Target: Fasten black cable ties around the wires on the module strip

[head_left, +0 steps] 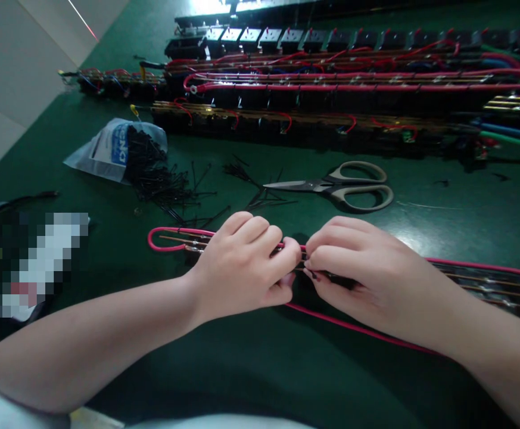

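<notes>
My left hand [246, 262] is closed over a long strip with brass-coloured rods and a red wire [478, 266] along its far edge. The wire bends back in a loop at the strip's left end. Close beside it, my right hand [362, 268] pinches a thin black cable tie [314, 276] at the strip; most of the tie is hidden by the fingers. A loose length of red wire [353, 326] runs below both hands. Just beyond them lie scissors [317, 186] with grey and black handles, blades pointing left.
Black cable ties [165, 187] spill from a clear plastic bag [112, 146] at the left, with several more near the scissors. Several wired strips [286, 119] lie across the back of the green table [224, 369]. A blurred-out white object [47, 262] sits at the left.
</notes>
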A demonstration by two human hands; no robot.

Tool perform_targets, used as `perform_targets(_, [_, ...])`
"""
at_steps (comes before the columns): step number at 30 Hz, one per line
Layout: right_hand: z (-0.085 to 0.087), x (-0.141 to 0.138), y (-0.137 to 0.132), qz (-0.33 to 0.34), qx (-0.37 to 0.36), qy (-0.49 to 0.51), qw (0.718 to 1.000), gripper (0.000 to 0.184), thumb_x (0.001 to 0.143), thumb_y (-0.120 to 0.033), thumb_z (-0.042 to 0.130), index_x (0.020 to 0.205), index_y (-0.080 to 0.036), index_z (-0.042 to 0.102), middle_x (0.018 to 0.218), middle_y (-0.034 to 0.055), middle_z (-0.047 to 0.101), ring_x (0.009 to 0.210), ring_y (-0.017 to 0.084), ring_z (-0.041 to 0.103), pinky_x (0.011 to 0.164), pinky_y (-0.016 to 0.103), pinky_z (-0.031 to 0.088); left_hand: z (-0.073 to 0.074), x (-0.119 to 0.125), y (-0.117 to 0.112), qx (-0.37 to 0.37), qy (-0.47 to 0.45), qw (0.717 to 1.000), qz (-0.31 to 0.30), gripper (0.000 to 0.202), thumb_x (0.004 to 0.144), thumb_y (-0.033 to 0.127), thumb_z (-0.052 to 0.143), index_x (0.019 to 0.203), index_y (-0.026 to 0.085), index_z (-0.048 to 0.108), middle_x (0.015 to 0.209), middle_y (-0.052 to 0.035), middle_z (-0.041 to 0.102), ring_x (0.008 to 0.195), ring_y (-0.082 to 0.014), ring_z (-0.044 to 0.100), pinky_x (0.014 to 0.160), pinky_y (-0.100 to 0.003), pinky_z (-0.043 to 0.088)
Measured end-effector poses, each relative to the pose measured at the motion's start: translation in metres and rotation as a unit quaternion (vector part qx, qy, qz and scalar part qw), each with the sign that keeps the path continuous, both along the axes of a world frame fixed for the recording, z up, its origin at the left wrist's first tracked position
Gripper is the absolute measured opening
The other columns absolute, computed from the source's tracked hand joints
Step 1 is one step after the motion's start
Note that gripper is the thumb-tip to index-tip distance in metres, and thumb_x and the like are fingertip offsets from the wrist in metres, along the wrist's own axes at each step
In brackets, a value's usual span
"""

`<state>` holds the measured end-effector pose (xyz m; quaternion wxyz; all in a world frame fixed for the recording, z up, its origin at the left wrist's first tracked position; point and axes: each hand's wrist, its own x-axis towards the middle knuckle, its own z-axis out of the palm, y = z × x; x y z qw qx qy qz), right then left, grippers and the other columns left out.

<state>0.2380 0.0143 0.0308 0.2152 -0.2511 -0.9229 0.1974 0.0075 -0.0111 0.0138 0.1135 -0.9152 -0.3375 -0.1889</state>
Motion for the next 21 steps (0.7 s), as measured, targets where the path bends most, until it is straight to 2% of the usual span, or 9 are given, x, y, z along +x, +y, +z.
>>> perform_targets(2, [-0.0005,-0.0021,-0.0032,0.0,0.012,-0.002,1.0,0.023,0.098,-0.007,0.055,0.081,-0.02,0.063,0.087,0.0056,0.071,0.079,0.019,0.058,0.072,0.034,0.048,0.0009,-0.0003,0.0007,0.001,0.011,1.0,-0.004,0.015,0.092,0.027,0.059,0.098,0.018,0.07,0.083,-0.0042,0.068,0.082,-0.0251,0.059,0.079,-0.04,0.046])
perform_targets(6, [-0.0025,-0.003,-0.0047,0.008,-0.004,0.016,1.0,0.024,0.099,-0.007,0.055,0.082,-0.02,0.065,0.087,0.0059,0.07,0.079,0.019,0.057,0.072,0.033,0.048,0.0012,-0.0004,0.0029,-0.031,0.016,0.999,-0.002,0.013,0.099,0.029,0.058,0.094,0.02,0.065,0.083,-0.0027,0.067,0.082,-0.0244,0.06,0.077,-0.039,0.045])
perform_targets(11, [-0.0023,-0.0012,-0.0031,-0.001,-0.02,0.027,0.999,0.025,0.099,-0.008,0.056,0.079,-0.021,0.063,0.086,0.0055,0.068,0.079,0.018,0.057,0.069,0.031,0.047,0.0006,0.0,0.0041,-0.082,0.026,0.996,-0.03,0.017,0.107,0.029,0.051,0.109,0.017,0.063,0.101,-0.0041,0.075,0.094,-0.0245,0.066,0.081,-0.039,0.045])
perform_targets(17, [-0.0025,-0.0017,-0.002,-0.005,-0.035,0.031,0.999,0.022,0.097,-0.009,0.059,0.079,-0.021,0.063,0.079,0.0035,0.063,0.075,0.018,0.054,0.066,0.03,0.045,0.001,-0.0006,0.0048,-0.101,-0.005,0.994,-0.046,0.019,0.108,0.028,0.051,0.117,0.016,0.063,0.105,-0.0038,0.078,0.097,-0.0235,0.07,0.079,-0.038,0.047])
perform_targets(21, [-0.0039,-0.0008,-0.0012,0.0,-0.031,0.032,0.999,0.025,0.099,-0.01,0.058,0.079,-0.021,0.065,0.08,0.0041,0.064,0.075,0.018,0.055,0.066,0.031,0.044,0.0038,-0.0017,0.0053,-0.148,-0.028,0.988,-0.036,0.023,0.106,0.028,0.057,0.124,0.016,0.064,0.109,-0.0027,0.08,0.101,-0.0225,0.073,0.083,-0.037,0.05])
